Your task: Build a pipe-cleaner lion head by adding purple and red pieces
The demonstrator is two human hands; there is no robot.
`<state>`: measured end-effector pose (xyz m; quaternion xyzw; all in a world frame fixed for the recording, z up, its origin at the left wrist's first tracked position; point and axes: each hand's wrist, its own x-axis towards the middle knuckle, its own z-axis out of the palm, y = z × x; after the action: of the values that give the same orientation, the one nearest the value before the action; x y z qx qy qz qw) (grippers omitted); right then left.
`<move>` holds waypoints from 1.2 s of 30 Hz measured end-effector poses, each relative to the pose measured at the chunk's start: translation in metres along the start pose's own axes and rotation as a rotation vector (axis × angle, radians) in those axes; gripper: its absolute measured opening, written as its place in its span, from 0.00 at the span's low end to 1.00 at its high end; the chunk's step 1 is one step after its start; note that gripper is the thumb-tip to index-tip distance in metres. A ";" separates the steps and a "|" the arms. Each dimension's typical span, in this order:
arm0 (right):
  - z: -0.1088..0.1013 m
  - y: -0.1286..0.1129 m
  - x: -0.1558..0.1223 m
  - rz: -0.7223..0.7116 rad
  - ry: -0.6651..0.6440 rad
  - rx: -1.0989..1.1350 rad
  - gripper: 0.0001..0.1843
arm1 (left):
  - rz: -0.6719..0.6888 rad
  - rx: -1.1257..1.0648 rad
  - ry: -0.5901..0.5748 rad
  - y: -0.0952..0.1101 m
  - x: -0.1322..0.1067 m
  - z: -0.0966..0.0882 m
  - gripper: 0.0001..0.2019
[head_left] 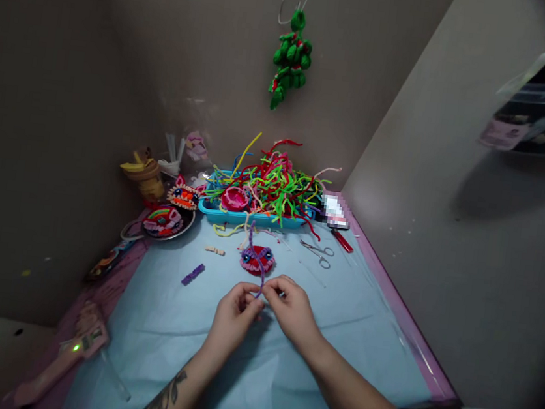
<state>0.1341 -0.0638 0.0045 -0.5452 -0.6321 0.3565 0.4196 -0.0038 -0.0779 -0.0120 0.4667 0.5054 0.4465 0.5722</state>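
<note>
Between my two hands rises a purple pipe cleaner (263, 276), its lower end pinched in the fingers and its upper part curving away from me. My left hand (236, 312) is closed on it with thumb and forefinger. From the other side my right hand (290, 305) pinches close to the same spot, fingertips almost touching the left ones. Just beyond lies a red and pink pipe-cleaner piece with blue eyes (257, 262), partly crossed by the purple strand. Left of it are a folded purple pipe-cleaner piece (193, 274) and a small beige one (215, 250).
A blue tray (251, 218) heaped with coloured pipe cleaners stands at the back. Scissors (318, 254), a red-handled tool (342, 241) and a phone (335, 212) lie right. A metal bowl (188, 228) with finished pieces stands left, a pink glue gun (84, 340) nearer me.
</note>
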 end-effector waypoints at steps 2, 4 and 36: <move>-0.002 0.000 0.001 -0.023 -0.022 -0.011 0.10 | -0.086 -0.092 -0.007 0.001 0.000 -0.001 0.15; -0.003 -0.001 0.001 -0.044 -0.042 -0.028 0.10 | -0.158 -0.167 -0.008 0.001 0.000 -0.002 0.15; 0.008 0.000 -0.003 -0.092 -0.127 -0.206 0.08 | -0.026 0.100 -0.029 -0.003 -0.004 -0.007 0.09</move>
<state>0.1273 -0.0670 0.0013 -0.5321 -0.7152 0.3036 0.3364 -0.0115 -0.0821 -0.0151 0.4943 0.5249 0.4064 0.5612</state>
